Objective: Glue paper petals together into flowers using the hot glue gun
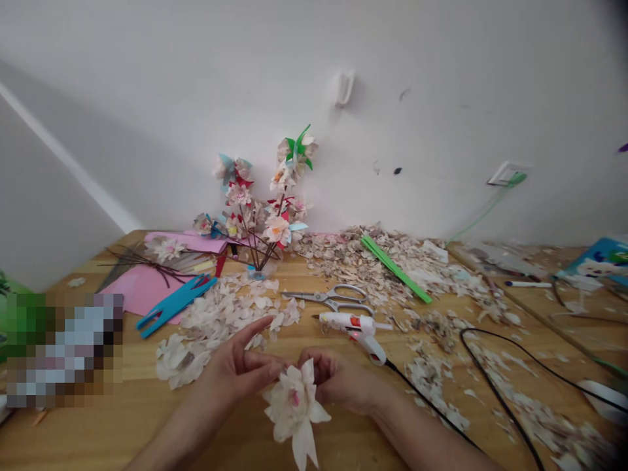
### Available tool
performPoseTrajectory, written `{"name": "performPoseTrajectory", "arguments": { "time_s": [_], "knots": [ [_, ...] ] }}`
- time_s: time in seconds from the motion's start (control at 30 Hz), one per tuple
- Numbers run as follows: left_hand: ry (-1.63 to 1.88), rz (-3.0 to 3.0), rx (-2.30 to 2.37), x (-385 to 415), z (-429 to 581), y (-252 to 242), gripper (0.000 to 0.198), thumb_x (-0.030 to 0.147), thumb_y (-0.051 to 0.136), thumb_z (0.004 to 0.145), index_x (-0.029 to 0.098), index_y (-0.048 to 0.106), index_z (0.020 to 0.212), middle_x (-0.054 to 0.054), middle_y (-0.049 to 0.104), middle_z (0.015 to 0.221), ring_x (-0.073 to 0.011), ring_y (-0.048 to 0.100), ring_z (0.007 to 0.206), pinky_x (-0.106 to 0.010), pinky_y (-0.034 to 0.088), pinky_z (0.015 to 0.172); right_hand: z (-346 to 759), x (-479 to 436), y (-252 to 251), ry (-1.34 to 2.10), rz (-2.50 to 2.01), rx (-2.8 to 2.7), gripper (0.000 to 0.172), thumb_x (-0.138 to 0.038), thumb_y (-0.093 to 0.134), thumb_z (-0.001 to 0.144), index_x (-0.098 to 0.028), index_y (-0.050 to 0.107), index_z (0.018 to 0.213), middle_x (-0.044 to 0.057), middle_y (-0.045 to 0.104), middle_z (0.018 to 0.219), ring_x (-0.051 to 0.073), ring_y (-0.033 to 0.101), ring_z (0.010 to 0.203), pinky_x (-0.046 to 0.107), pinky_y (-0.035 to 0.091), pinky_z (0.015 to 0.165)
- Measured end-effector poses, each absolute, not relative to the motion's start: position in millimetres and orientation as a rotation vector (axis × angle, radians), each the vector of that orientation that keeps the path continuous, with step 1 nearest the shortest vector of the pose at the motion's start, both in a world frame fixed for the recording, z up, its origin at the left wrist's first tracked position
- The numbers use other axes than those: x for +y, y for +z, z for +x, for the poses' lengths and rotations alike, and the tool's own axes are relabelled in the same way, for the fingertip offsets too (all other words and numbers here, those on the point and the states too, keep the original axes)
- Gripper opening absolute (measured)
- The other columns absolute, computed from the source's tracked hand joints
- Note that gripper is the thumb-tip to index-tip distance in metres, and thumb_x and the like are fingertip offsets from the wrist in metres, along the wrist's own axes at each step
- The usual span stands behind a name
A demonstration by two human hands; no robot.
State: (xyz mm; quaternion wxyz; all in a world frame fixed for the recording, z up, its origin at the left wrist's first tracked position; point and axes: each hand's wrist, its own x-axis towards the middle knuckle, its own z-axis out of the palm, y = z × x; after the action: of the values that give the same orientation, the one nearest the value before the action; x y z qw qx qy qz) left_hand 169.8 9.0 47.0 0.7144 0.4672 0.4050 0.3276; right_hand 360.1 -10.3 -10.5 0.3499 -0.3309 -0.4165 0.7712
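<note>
One flower (pixel 289 415): pink-centred
Left hand (pixel 240 369): pinches its upper edge
Right hand (pixel 343 383): curled against it, grasp hidden
Petals (pixel 305 443): light pressure probably prevents tearing

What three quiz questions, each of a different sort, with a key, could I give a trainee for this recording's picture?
1. Multiple choice: what is at the fingertips of the left hand and right hand?
A) a flat blue piece with notched ends
B) a white-petalled flower with a pink centre
C) a bundle of thin dark sticks

2. True or false: the white plastic glue gun with a black cord lies on the brown wooden table, held by neither hand.

3. Compare: which lies farther from the person, the glue gun or the silver metal scissors?

Key: 1. B; 2. True; 3. The scissors.
</note>
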Motion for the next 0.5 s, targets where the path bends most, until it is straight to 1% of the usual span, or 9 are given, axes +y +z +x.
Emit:
{"name": "performPoseTrajectory", "arguments": {
  "time_s": [0.13, 0.2, 0.37, 0.5],
  "knots": [
    [0.737, 0.989, 0.937, 4.8, 171.7, 57.6, 0.096, 0.023, 0.078, 0.059, 0.009, 0.024, 0.137, -0.007, 0.076, 0.072, -0.0179, 0.069, 0.068, -0.029, 0.05, 0.07, 361.1, -9.3, -12.6, 2.002, -0.859, -1.09, 0.032, -0.021, 0.084, 0.045, -0.018, 0.061, 0.068, -0.006, 0.061, 0.06, 0.011, 0.058, 0.059, 0.023, 0.042, 0.059],
    [0.735, 0.967, 0.953, 4.0, 172.1, 60.4, 0.097, 0.021, 0.078, 0.059, 0.009, 0.023, 0.138, -0.008, 0.076, 0.073, -0.0181, 0.069, 0.066, -0.029, 0.05, 0.068, 361.4, -9.5, -11.6, 2.003, -0.857, -1.098, 0.031, -0.023, 0.084, 0.046, -0.018, 0.061, 0.067, -0.007, 0.06, 0.059, 0.011, 0.058, 0.059, 0.023, 0.042, 0.059],
    [0.718, 0.948, 0.986, 5.7, 171.6, 57.3, 0.096, 0.018, 0.077, 0.06, 0.009, 0.023, 0.138, -0.008, 0.076, 0.074, -0.0185, 0.07, 0.066, -0.029, 0.051, 0.065, 361.4, -10.5, -7.2, 2.021, -0.868, -1.138, 0.028, -0.025, 0.083, 0.047, -0.018, 0.061, 0.062, -0.008, 0.058, 0.056, 0.008, 0.056, 0.055, 0.021, 0.043, 0.058],
    [0.713, 0.958, 0.956, 5.8, 170.8, 56.5, 0.099, 0.018, 0.078, 0.06, 0.01, 0.02, 0.139, -0.008, 0.076, 0.074, -0.0183, 0.07, 0.067, -0.029, 0.051, 0.066, 362.4, -10.1, -8.9, 2.044, -0.87, -1.157, 0.03, -0.026, 0.084, 0.046, -0.017, 0.059, 0.058, -0.009, 0.057, 0.056, 0.008, 0.056, 0.056, 0.021, 0.044, 0.06]
  ]
}}
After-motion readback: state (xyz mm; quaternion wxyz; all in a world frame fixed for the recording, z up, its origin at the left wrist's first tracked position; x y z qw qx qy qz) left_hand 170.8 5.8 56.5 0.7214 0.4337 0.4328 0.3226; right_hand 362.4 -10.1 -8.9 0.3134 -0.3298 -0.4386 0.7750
